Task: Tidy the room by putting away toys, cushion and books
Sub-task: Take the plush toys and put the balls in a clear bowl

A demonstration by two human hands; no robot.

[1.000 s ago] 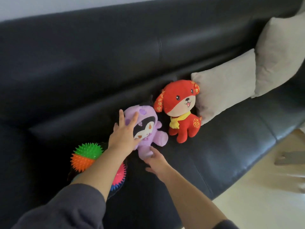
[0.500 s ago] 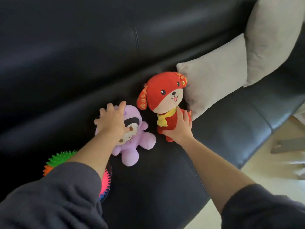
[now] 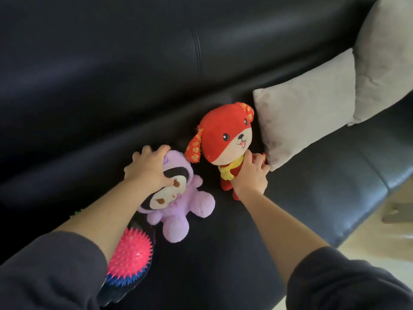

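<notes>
Left fingers (image 3: 159, 151) capping plush (image 3: 178, 211), right fingers (image 3: 260, 167) clasping dog (image 3: 220, 130)

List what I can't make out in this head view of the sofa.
Head view only:
- Red plush dog with yellow scarf: torso hidden behind the right hand gripping it.
- Pink and blue spiky ball: far part hidden under the left forearm; the left hand grips the purple plush doll, covering the top of its head.
- Upper grey fabric cushion: cut by top and right edges.
- Tan floor object: blurred, cut by right edge.
</notes>
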